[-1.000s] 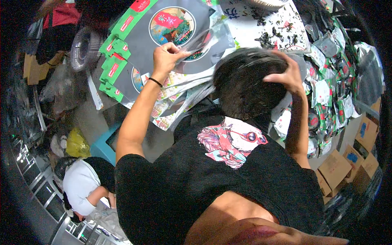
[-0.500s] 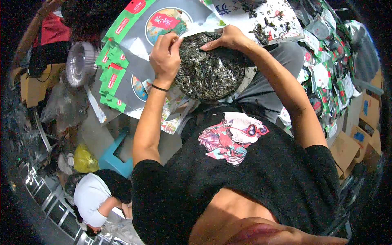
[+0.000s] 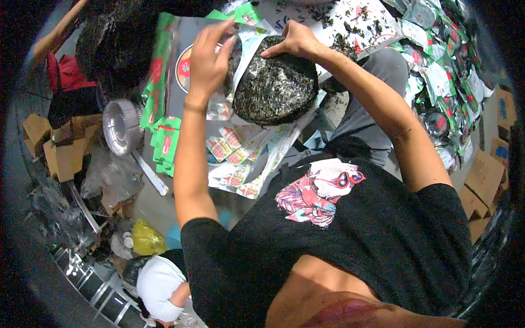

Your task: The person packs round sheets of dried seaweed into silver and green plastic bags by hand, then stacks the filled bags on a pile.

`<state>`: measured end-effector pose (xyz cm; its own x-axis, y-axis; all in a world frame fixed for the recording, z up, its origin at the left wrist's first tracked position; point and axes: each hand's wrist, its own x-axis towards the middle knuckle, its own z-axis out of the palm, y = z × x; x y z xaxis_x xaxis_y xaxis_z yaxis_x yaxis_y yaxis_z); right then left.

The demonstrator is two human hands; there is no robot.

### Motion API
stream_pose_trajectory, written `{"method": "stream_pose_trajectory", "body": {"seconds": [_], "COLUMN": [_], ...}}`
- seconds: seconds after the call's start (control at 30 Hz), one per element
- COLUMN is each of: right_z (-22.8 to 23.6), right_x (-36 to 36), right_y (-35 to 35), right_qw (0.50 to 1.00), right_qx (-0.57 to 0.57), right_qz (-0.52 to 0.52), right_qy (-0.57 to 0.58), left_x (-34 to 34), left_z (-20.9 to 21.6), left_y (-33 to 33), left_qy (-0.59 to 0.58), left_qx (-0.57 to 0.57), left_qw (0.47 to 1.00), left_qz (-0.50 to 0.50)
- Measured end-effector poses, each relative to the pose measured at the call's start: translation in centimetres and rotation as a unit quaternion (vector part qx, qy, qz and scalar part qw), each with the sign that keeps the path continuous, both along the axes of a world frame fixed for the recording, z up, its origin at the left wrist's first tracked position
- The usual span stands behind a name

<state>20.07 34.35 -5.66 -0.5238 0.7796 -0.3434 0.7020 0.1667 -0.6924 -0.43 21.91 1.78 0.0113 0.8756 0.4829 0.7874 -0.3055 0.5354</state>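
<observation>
A dark disc point(image 3: 278, 87), round, thick and crinkled, with glossy dry flakes pressed together, sits in the middle of the scene, its left edge against the pale strip of a bag point(image 3: 246, 61). The right hand point(image 3: 298, 42) grips the disc's far edge, thumb flat on top, fingers bent and partly hidden. The left hand point(image 3: 210, 61), to the left, is half open, fingers curved and thumb apart; I cannot tell whether it touches the bag. Far left lie smooth grey bags with green edges point(image 3: 167, 33), bearing red labels and a round red emblem with small white marks, too blurred to read. Glossy sheets point(image 3: 232, 145) with a small repeating print lie just nearer than the disc. Farther off, a white board point(image 3: 377, 10) carries dark crumbs and blue lettering. Crinkly packs point(image 3: 437, 76), silvery, green and red, heap up on the right, and a clear ribbed tub point(image 3: 121, 127) stands left.
</observation>
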Motion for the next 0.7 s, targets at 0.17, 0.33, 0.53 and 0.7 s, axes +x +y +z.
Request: {"method": "stream_pose_trajectory", "body": {"seconds": [0.17, 0.33, 0.53, 0.7], "right_z": [0.6, 1.9, 3.1, 7.0], "right_x": [-0.1, -1.4, -1.8, 2.9], "right_y": [-2.3, -4.4, -4.1, -7.2], "right_qw": [0.998, 0.980, 0.966, 0.994], "right_qx": [0.043, 0.096, 0.089, 0.051], "right_qz": [-0.021, 0.026, 0.065, -0.019], "right_qy": [0.051, 0.171, 0.233, 0.092], "left_x": [-3.0, 1.4, 3.3, 2.1], "left_z": [-3.4, -4.7, -0.3, -0.3], "left_y": [7.0, 3.7, 2.2, 1.5], "left_qy": [0.144, -0.190, 0.049, 0.051], "left_qx": [-0.226, -0.200, -0.252, -0.257], "left_qw": [0.958, 0.957, 0.965, 0.958], "left_qz": [-0.107, -0.094, 0.057, 0.114]}}
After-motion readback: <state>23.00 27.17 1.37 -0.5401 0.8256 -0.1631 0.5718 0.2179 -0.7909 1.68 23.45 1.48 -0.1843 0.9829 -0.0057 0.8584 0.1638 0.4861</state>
